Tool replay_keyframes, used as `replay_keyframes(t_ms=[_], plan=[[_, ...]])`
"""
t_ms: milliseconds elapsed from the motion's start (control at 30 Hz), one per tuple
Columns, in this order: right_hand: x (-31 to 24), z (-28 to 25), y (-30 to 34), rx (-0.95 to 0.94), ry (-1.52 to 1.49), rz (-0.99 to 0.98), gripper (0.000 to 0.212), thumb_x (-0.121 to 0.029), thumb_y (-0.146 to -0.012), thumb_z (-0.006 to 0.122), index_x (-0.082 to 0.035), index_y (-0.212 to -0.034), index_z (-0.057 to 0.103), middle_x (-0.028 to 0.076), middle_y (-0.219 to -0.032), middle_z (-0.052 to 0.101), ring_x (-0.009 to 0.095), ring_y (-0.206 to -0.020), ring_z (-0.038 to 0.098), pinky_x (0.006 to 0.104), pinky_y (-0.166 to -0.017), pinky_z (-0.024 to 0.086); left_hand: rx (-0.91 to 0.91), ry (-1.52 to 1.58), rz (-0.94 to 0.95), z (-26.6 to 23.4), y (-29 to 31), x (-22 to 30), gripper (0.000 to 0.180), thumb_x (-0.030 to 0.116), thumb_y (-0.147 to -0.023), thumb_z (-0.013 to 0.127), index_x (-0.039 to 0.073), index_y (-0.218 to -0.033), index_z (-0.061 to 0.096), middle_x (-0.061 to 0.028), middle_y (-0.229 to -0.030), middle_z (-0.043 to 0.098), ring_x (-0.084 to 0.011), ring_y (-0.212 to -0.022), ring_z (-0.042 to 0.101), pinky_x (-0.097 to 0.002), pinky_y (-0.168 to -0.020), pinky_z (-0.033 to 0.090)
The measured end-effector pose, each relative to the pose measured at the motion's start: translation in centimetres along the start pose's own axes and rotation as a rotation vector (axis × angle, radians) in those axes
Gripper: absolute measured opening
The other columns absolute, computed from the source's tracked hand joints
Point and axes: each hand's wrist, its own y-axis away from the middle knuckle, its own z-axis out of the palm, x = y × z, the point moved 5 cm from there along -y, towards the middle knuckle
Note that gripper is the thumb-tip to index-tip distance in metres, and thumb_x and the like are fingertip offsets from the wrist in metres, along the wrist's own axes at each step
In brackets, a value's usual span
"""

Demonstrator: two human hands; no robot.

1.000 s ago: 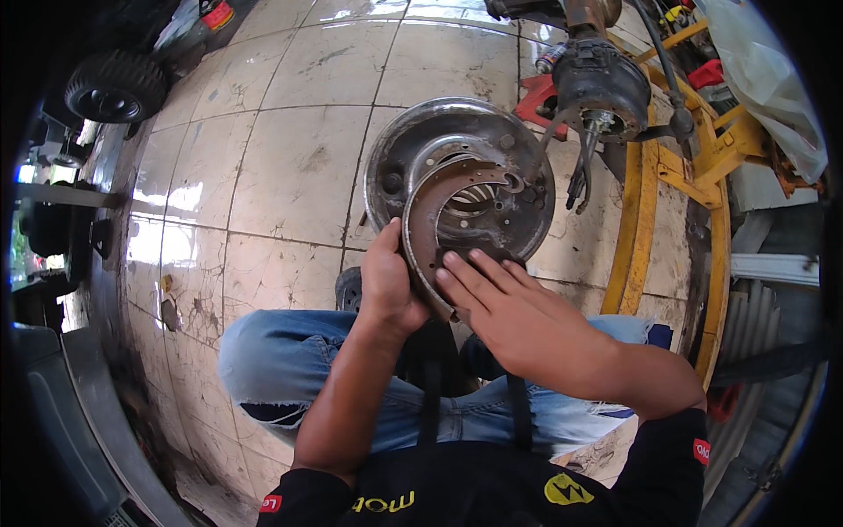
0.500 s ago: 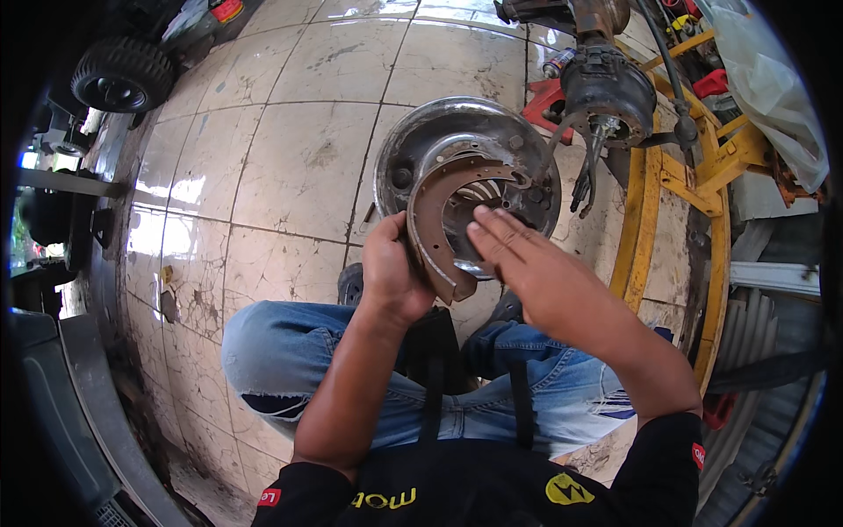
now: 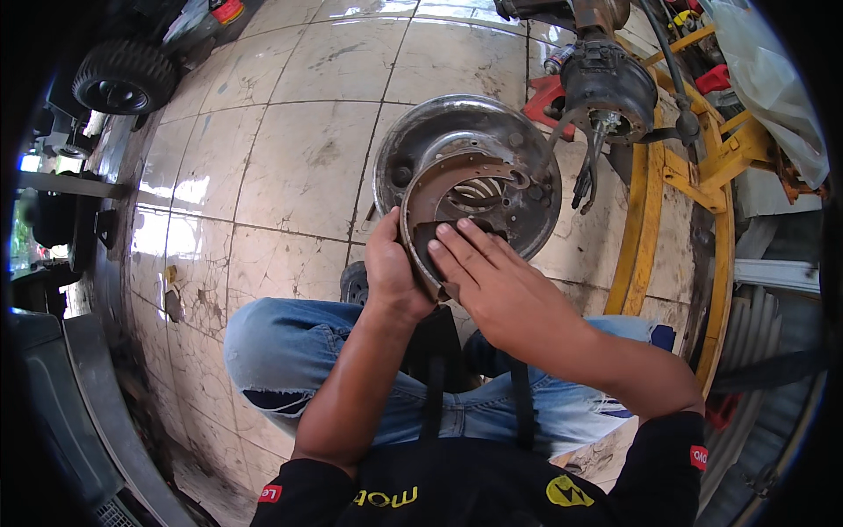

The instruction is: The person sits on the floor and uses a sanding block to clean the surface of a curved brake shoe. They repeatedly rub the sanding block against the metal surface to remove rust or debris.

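Observation:
A curved brown brake shoe point(image 3: 428, 195) is tilted over a round metal backing plate point(image 3: 395, 145) on the floor in front of me. My left hand point(image 3: 397, 272) grips the shoe's outer left side near its lower end. My right hand point(image 3: 496, 281) lies across the lower part of the shoe, fingers stretched out and pressed flat. A dark flat patch point(image 3: 427, 234) shows beside its fingertips; whether it is a separate piece or shadow I cannot tell. The shoe's lower end is largely covered by my right hand.
A greasy axle assembly point(image 3: 610, 92) stands at the right beside a yellow metal stand point(image 3: 648, 211) and a red metal piece point(image 3: 546, 104). Clear plastic sheeting point(image 3: 773, 97) hangs at the far right. A tyre point(image 3: 123, 77) is at the upper left, above the tiled floor point(image 3: 299, 158).
My right hand has moved left and down, from over the shoe's inner opening onto its lower part. The shoe has shifted slightly left, still in my left hand.

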Motion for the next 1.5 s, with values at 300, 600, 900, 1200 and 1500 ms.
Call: replay_keyframes(t_ms=[300,600,900,1200,1500], plan=[[-1.3,-0.8,0.5,-0.130,0.049,-0.036,0.057,-0.009,-0.090,0.051,0.004,-0.144,0.044,0.021,-0.151,0.043,0.037,-0.140,0.041,0.0483,-0.113,0.038,0.016,-0.028,0.030,0.2,0.0,0.4,0.052,0.030,-0.102,0.025,-0.004,-0.130,0.054,-0.0224,-0.120,0.065,-0.0335,-0.108,0.066,-0.0467,-0.098,0.053],[-1.2,-0.5,0.1,-0.138,0.041,-0.023,0.058,-0.011,-0.090,0.049,0.006,-0.145,0.042,0.022,-0.149,0.044,0.035,-0.140,0.041,0.0467,-0.114,0.037,0.011,-0.003,-0.001,-0.5,0.0,0.0,0.054,0.035,-0.105,0.024,-0.002,-0.129,0.055,-0.0191,-0.118,0.065,-0.0314,-0.105,0.066,-0.0437,-0.098,0.053],[-0.7,0.1,-0.6,-0.152,0.014,-0.017,0.057,-0.008,-0.090,0.049,0.006,-0.145,0.041,0.022,-0.152,0.041,0.036,-0.141,0.040,0.0471,-0.115,0.036,0.043,-0.019,0.007,-0.5,0.3,-0.1,0.053,0.035,-0.105,0.025,-0.002,-0.126,0.056,-0.0184,-0.115,0.066,-0.0301,-0.103,0.067,-0.0426,-0.095,0.055],[-0.4,0.3,-1.0,-0.039,-0.010,-0.039,0.051,-0.013,-0.092,0.049,0.008,-0.138,0.049,0.025,-0.144,0.049,0.037,-0.134,0.048,0.0464,-0.111,0.040,0.029,-0.016,0.008,-1.0,-0.1,0.0,0.052,0.033,-0.104,0.025,0.000,-0.128,0.056,-0.0184,-0.117,0.066,-0.0306,-0.104,0.067,-0.0425,-0.097,0.054],[-0.1,0.7,-1.0,-0.065,0.017,0.000,0.053,-0.010,-0.093,0.048,0.008,-0.142,0.043,0.026,-0.148,0.044,0.038,-0.138,0.044,0.0472,-0.113,0.038,0.062,0.011,-0.012,-0.4,0.3,-0.3,0.050,0.031,-0.104,0.026,-0.002,-0.125,0.057,-0.0183,-0.115,0.066,-0.0307,-0.103,0.066,-0.0438,-0.097,0.053]])
